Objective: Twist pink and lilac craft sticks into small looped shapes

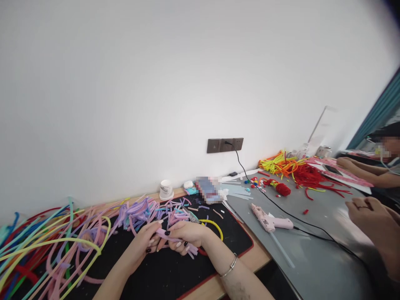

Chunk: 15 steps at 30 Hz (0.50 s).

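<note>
Between both hands lies a bunch of lilac pipe cleaners (pixel 193 251), over the black mat. My left hand (pixel 149 241) pinches its left end, thumb on top. My right hand (pixel 184 236) wraps round the other end, and cut tips stick out below its fingers. Just behind the hands is a pile of short lilac and pink pipe cleaner pieces (pixel 137 212). Yellow-handled pliers or cutters (pixel 215 227) lie partly hidden behind my right wrist.
Long multicoloured pipe cleaners (pixel 56 246) spread over the left side. A paper cup (pixel 166 189) stands by the wall. On the grey table at right lie a pink glue gun (pixel 271 221) with its cord and red pipe cleaners (pixel 308 175). A co-worker's hand (pixel 365 216) is at far right.
</note>
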Each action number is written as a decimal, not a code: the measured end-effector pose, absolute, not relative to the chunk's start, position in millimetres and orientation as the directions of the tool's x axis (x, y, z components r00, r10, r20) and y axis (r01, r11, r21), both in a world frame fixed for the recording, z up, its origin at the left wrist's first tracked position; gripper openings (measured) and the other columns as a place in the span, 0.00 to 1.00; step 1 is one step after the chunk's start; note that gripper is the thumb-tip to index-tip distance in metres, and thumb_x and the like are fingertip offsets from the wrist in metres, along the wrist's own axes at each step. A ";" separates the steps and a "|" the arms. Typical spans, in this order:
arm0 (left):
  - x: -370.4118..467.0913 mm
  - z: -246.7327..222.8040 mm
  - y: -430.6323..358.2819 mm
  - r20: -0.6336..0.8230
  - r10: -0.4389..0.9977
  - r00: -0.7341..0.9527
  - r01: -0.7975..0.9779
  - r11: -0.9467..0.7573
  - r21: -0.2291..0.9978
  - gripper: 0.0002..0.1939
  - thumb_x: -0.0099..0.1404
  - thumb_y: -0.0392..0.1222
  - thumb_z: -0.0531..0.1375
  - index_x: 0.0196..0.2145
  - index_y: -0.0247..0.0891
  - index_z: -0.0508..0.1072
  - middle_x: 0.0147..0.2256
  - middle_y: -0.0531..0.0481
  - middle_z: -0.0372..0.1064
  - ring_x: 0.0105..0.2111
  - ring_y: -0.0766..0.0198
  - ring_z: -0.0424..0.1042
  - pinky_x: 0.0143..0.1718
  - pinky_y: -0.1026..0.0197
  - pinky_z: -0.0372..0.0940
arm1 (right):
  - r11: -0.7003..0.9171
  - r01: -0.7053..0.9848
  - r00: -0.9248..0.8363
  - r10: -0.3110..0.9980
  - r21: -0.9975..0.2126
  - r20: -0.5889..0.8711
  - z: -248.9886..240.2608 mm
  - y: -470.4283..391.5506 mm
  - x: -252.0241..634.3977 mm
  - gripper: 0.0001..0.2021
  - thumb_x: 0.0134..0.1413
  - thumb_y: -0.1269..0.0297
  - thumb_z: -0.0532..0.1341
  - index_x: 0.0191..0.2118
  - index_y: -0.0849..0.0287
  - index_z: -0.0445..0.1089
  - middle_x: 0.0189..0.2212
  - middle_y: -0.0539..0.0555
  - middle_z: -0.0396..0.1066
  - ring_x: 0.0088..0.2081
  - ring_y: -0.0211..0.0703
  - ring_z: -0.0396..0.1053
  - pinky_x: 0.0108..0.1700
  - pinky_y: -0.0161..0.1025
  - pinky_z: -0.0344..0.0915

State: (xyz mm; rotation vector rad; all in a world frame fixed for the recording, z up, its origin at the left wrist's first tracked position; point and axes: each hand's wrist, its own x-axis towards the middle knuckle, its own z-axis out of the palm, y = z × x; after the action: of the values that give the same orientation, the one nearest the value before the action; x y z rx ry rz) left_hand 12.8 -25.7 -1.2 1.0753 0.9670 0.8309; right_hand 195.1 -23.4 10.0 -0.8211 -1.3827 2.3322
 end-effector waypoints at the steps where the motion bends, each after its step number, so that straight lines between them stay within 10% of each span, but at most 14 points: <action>1: 14.0 -0.5 -25.6 -0.207 0.919 0.336 -0.079 0.246 0.966 0.23 0.52 0.59 0.62 0.20 0.39 0.57 0.13 0.63 0.47 0.15 0.74 0.44 0.19 0.68 0.44 | -0.482 0.037 -0.784 0.529 -0.875 -0.324 8.2 -22.2 195.0 0.12 0.59 0.62 0.57 0.29 0.65 0.66 0.14 0.43 0.55 0.14 0.27 0.47 0.18 0.28 0.47; 9: 15.7 -5.0 -20.0 -0.122 0.945 0.302 -0.094 0.157 0.983 0.25 0.48 0.62 0.63 0.21 0.40 0.56 0.14 0.65 0.41 0.15 0.75 0.40 0.17 0.69 0.42 | -0.482 0.056 -0.802 0.500 -0.875 -0.327 -7.0 -11.7 195.1 0.14 0.62 0.63 0.52 0.34 0.68 0.69 0.18 0.48 0.62 0.20 0.32 0.61 0.27 0.32 0.63; 15: 15.3 -2.7 -21.1 -0.066 0.965 0.255 -0.165 0.111 0.980 0.23 0.52 0.61 0.63 0.24 0.39 0.60 0.15 0.64 0.46 0.16 0.74 0.43 0.18 0.69 0.45 | -0.428 -0.020 -0.802 0.547 -0.904 -0.241 2.8 -20.1 195.2 0.12 0.58 0.59 0.60 0.33 0.65 0.67 0.15 0.42 0.55 0.16 0.28 0.53 0.23 0.31 0.59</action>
State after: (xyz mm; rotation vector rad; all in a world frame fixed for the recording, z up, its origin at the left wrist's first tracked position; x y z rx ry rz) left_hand 15.3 -21.1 -2.7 1.1227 0.9388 1.0408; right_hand 195.2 -20.1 2.8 -0.7382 -1.4297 2.2758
